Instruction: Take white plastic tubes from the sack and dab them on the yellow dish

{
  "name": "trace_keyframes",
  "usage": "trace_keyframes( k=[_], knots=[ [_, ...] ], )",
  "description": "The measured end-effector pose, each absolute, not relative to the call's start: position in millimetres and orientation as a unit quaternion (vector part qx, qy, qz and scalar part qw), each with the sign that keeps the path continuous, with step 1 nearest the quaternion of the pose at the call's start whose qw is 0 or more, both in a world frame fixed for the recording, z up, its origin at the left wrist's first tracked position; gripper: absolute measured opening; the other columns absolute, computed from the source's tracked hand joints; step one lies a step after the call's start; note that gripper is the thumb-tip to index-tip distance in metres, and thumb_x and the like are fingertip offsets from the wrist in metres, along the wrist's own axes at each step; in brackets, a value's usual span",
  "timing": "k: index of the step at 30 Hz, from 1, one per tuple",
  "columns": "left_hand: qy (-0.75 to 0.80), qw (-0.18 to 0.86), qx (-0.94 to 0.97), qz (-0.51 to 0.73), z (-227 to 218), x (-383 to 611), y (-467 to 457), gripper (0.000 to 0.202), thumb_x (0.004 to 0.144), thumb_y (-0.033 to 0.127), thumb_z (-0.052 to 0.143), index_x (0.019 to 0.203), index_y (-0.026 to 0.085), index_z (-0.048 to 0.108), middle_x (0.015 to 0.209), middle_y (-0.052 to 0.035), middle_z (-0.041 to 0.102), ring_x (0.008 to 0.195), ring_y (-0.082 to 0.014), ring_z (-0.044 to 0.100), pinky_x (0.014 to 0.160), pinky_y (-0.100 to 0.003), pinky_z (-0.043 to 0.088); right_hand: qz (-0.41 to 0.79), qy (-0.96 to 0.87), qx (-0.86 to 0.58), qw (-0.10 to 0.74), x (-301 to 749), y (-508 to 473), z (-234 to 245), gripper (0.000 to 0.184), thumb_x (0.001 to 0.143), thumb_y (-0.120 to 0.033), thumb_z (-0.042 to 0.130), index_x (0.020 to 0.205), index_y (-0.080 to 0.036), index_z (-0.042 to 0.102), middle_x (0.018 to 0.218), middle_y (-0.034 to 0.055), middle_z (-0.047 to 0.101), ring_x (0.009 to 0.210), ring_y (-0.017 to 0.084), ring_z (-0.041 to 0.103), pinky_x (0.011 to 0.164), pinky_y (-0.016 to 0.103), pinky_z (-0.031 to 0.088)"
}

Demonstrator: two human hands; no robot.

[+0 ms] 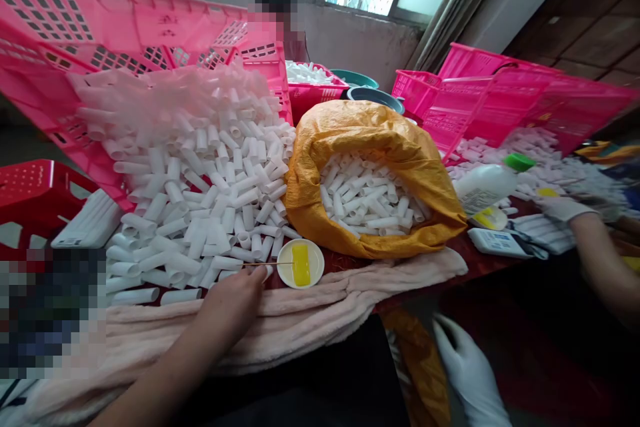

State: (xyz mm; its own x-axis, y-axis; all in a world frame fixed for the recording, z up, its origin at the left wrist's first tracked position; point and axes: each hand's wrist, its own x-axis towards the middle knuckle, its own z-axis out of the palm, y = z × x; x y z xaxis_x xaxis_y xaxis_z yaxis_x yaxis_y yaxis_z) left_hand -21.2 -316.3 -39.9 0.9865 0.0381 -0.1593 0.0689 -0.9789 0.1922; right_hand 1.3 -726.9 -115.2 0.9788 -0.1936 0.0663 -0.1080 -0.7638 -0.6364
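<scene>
Head view: your left hand is reaching forward and pinching a thin stick in a narrow grip. The stick is touching the rim of one small white dish with one yellow strip in it. The dish is sitting on the table edge, just in front of one orange bag of white tubes. Your right hand, in a white glove, is hanging low below the table, open and holding nothing. One big pile of white tubes is sitting beside the dish. One gloved co-worker's hand is reaching in from the right, near one white bottle with a green cap.
</scene>
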Motion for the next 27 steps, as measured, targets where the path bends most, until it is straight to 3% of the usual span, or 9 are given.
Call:
trace_keyframes(
  k=[4, 7, 9, 11, 14, 17, 20, 22, 27],
  knots=[
    [0.07, 0.232, 0.967, -0.072, -30.4, -32.0, -292.4, 0.037, 0.08, 0.036, 0.039, 0.113, 0.022, 0.048, 0.095, -0.0071, 0.064, 0.081, -0.0225, 0.062, 0.07, -0.032, 0.045, -0.149, -0.137, -0.909, 0.366, 64.0, -639.7, -42.9, 0.033, 0.083, -0.038, 0.042, 0.101, -0.018, 0.061, 0.103, 0.0082, 0.065, 0.097, 0.02, 0.06, 0.09, 0.03, 0.044],
    [0.068, 0.32, 0.945, -0.03, -27.4, -34.0, -287.2, 0.045, 0.077, 0.038, 0.042, 0.118, 0.021, 0.044, 0.098, -0.0052, 0.063, 0.082, -0.0192, 0.061, 0.073, -0.029, 0.046, -0.08, -0.189, -0.956, 0.209, 113.3, -580.0, -12.7, 0.027, 0.083, -0.025, 0.044, 0.101, -0.015, 0.062, 0.104, 0.011, 0.064, 0.098, 0.021, 0.059, 0.087, 0.029, 0.043],
    [0.075, 0.336, 0.939, 0.002, -27.5, -31.0, -290.9, 0.038, 0.075, 0.034, 0.043, 0.11, 0.019, 0.049, 0.092, -0.0035, 0.063, 0.081, -0.0185, 0.059, 0.074, -0.029, 0.046, -0.004, -0.169, -0.98, 0.102, 137.4, -552.0, -7.0, 0.022, 0.076, -0.02, 0.053, 0.091, -0.01, 0.066, 0.096, 0.0171, 0.065, 0.09, 0.027, 0.061, 0.078, 0.034, 0.046],
    [0.085, 0.344, 0.935, 0.017, -29.2, -25.7, -296.8, 0.028, 0.075, 0.03, 0.042, 0.098, 0.018, 0.052, 0.084, -0.0017, 0.062, 0.078, -0.0178, 0.058, 0.072, -0.028, 0.045, 0.031, -0.157, -0.985, 0.065, 149.3, -537.4, -6.3, 0.018, 0.071, -0.018, 0.057, 0.082, -0.007, 0.067, 0.088, 0.0208, 0.065, 0.08, 0.03, 0.063, 0.07, 0.037, 0.047],
    [0.074, 0.327, 0.942, 0.032, -35.1, -16.2, -304.3, 0.018, 0.076, 0.027, 0.04, 0.087, 0.018, 0.051, 0.077, -0.0012, 0.059, 0.073, -0.0175, 0.056, 0.068, -0.029, 0.045, -0.027, -0.184, -0.978, 0.097, 142.5, -537.7, -2.9, 0.019, 0.074, -0.024, 0.058, 0.082, -0.009, 0.067, 0.089, 0.0191, 0.064, 0.083, 0.03, 0.061, 0.073, 0.038, 0.046],
    [0.023, 0.229, 0.969, 0.086, -44.3, -6.4, -308.9, 0.014, 0.075, 0.019, 0.041, 0.084, 0.017, 0.052, 0.086, -0.0058, 0.058, 0.085, -0.0206, 0.053, 0.078, -0.033, 0.043, -0.098, -0.28, -0.909, 0.293, 116.0, -544.3, 0.4, 0.025, 0.084, -0.033, 0.049, 0.094, -0.013, 0.062, 0.095, 0.0115, 0.063, 0.09, 0.023, 0.059, 0.08, 0.033, 0.046],
    [-0.02, 0.158, 0.983, 0.091, -55.3, 2.1, -311.3, 0.013, 0.073, 0.014, 0.041, 0.08, 0.017, 0.052, 0.085, -0.0072, 0.058, 0.087, -0.0223, 0.05, 0.08, -0.035, 0.041, 0.005, -0.361, -0.81, 0.462, 93.9, -537.1, -12.6, 0.029, 0.09, -0.035, 0.039, 0.109, -0.019, 0.055, 0.099, 0.0037, 0.064, 0.089, 0.016, 0.06, 0.079, 0.027, 0.049],
    [-0.034, 0.154, 0.983, 0.089, -62.5, 5.8, -311.1, 0.013, 0.073, 0.012, 0.042, 0.078, 0.017, 0.052, 0.083, -0.0064, 0.058, 0.087, -0.0221, 0.049, 0.079, -0.034, 0.042, 0.033, -0.365, -0.806, 0.464, 92.3, -527.1, -30.6, 0.03, 0.09, -0.035, 0.04, 0.111, -0.019, 0.055, 0.102, 0.0039, 0.065, 0.092, 0.017, 0.061, 0.083, 0.029, 0.049],
    [-0.053, 0.198, 0.973, 0.105, -74.0, 7.9, -307.4, 0.017, 0.071, 0.008, 0.042, 0.079, 0.018, 0.052, 0.083, -0.0047, 0.058, 0.089, -0.0203, 0.047, 0.081, -0.031, 0.042, -0.036, -0.371, -0.861, 0.346, 116.2, -512.6, -65.8, 0.033, 0.089, -0.028, 0.04, 0.112, -0.013, 0.057, 0.108, 0.0119, 0.063, 0.101, 0.023, 0.058, 0.092, 0.038, 0.044]
  ],
)
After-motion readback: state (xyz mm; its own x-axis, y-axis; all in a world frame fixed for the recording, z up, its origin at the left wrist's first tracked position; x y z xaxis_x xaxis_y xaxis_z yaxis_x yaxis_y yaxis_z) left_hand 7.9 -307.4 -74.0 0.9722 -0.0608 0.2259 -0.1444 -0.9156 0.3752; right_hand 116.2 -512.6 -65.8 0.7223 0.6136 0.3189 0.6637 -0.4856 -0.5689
